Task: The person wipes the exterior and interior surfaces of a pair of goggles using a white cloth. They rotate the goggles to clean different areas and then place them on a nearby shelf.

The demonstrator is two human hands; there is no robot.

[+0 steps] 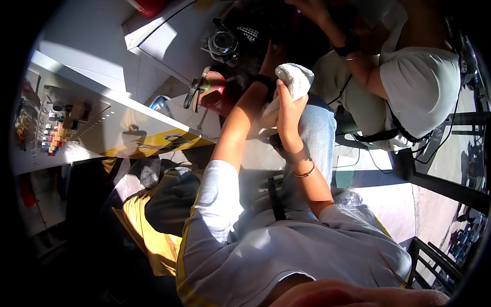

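Note:
My right hand is closed around a bunched white cloth. Part of the cloth sticks out above the fist, and more of it shows on the left side of the fingers. My left arm reaches farther forward. At its end my left hand lies in deep shadow beside a dark machine-like object with a round chrome part. Shadow hides most of the left fingers, and whether they grip the object cannot be made out. A red fire extinguisher with a black handle stands left of my left forearm.
Another person in a white sleeve sits close on the right, one hand raised near the dark object. A white counter with small colourful bottles runs along the left. A yellow garment lies by my left side.

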